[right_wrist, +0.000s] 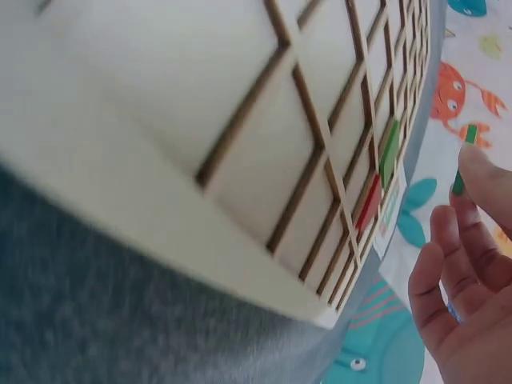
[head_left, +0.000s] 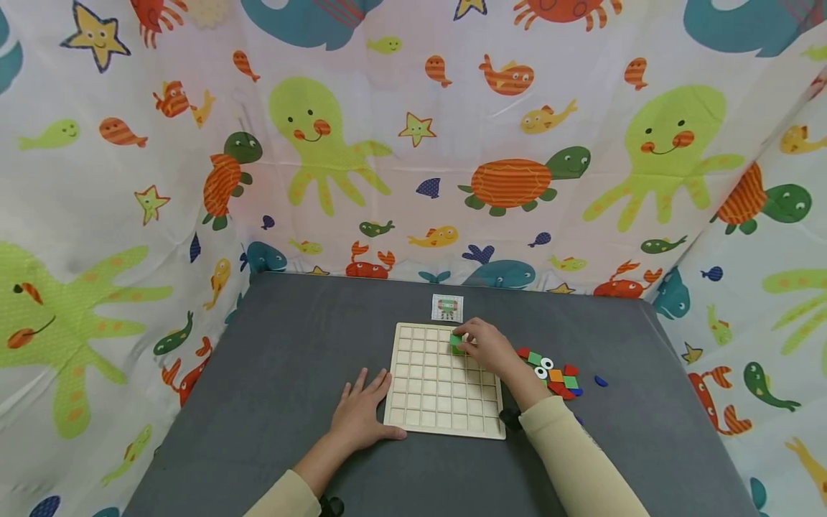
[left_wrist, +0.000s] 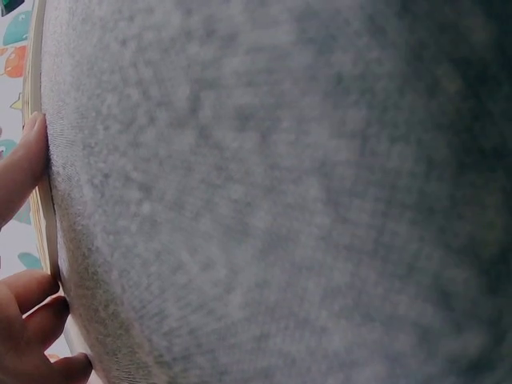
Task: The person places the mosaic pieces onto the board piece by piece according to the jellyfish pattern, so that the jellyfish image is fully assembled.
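A pale wooden board (head_left: 423, 391) with a raised square grid lies on the grey table. My left hand (head_left: 362, 416) rests at the board's left side, fingers spread, thumb by the near left corner; the left wrist view shows its fingertips against the board's edge (left_wrist: 36, 96). Over the board's far part, my right hand (head_left: 487, 348) pinches a thin green tile (right_wrist: 464, 160) between thumb and fingers, raised off the grid. One green tile (right_wrist: 390, 152) and one red tile (right_wrist: 369, 202) sit in neighbouring cells of the grid; from the head the right hand partly covers that area.
Right of the board lies a loose cluster of coloured tiles (head_left: 555, 375), including white rings, with a blue piece (head_left: 601, 381) apart from it. A small picture card (head_left: 447, 308) lies beyond the board's far edge. A sea-animal curtain (head_left: 413, 165) surrounds the table.
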Motion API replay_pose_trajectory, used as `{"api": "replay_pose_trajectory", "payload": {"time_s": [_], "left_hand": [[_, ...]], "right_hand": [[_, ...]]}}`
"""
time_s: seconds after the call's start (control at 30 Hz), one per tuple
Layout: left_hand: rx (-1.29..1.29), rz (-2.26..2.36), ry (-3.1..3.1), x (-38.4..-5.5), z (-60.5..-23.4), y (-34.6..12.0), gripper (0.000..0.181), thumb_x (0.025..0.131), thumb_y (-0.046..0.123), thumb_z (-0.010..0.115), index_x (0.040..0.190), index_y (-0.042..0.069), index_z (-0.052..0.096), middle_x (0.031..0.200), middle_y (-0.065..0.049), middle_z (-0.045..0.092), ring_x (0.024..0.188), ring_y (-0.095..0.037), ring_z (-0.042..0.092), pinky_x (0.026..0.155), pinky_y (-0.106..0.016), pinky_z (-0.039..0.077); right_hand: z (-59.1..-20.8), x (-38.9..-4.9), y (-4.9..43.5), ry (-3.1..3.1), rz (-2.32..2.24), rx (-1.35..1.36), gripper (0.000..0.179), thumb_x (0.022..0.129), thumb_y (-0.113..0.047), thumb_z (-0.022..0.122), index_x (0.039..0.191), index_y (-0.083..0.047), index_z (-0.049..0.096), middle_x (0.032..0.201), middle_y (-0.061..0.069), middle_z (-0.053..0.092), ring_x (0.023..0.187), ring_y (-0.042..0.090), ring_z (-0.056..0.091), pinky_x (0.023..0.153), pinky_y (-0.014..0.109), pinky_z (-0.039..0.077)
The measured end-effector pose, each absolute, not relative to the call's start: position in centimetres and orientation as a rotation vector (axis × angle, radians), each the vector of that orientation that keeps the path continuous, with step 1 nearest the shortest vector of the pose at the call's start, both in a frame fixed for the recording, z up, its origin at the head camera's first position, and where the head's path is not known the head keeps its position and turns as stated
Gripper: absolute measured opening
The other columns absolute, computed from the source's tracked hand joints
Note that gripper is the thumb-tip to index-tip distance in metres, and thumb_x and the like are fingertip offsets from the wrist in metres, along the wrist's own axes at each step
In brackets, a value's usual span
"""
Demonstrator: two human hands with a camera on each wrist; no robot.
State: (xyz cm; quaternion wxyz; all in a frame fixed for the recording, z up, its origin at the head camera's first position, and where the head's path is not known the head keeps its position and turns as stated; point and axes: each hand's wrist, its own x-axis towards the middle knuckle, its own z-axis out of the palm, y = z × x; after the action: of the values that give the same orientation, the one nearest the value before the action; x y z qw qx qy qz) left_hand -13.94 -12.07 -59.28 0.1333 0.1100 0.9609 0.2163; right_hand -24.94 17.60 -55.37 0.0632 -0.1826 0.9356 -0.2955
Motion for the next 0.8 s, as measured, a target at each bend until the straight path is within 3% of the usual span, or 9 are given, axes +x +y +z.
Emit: {"api": "replay_pose_trajectory", "payload": {"time_s": [0.63, 0.8], "left_hand": [[0.287, 0.626, 2.78, -14.0, -59.0, -12.0, 0.119, 0.063, 0.066, 0.086, 0.159, 0.018, 0.035, 0.166, -0.001, 0.03, 0.156, -0.036, 0.012, 0.122, -0.063, 0.014], [0.287, 0.62, 2.781, -14.1, -59.1, -11.9, 0.118, 0.064, 0.066, 0.086, 0.159, 0.019, 0.034, 0.166, 0.0, 0.03, 0.157, -0.036, 0.012, 0.122, -0.063, 0.014]], "right_hand": [[-56.3, -25.8, 14.3, 2.841, -0.588, -0.539, 0.026, 0.09, -0.014, 0.077, 0.116, -0.016, 0.076, 0.115, 0.005, 0.068, 0.106, 0.025, 0.065, 0.085, 0.043, 0.057], [-56.5, -25.9, 14.1, 2.872, -0.559, -0.542, 0.025, 0.09, -0.015, 0.078, 0.115, -0.017, 0.077, 0.118, 0.005, 0.069, 0.11, 0.028, 0.063, 0.092, 0.051, 0.054]]}}
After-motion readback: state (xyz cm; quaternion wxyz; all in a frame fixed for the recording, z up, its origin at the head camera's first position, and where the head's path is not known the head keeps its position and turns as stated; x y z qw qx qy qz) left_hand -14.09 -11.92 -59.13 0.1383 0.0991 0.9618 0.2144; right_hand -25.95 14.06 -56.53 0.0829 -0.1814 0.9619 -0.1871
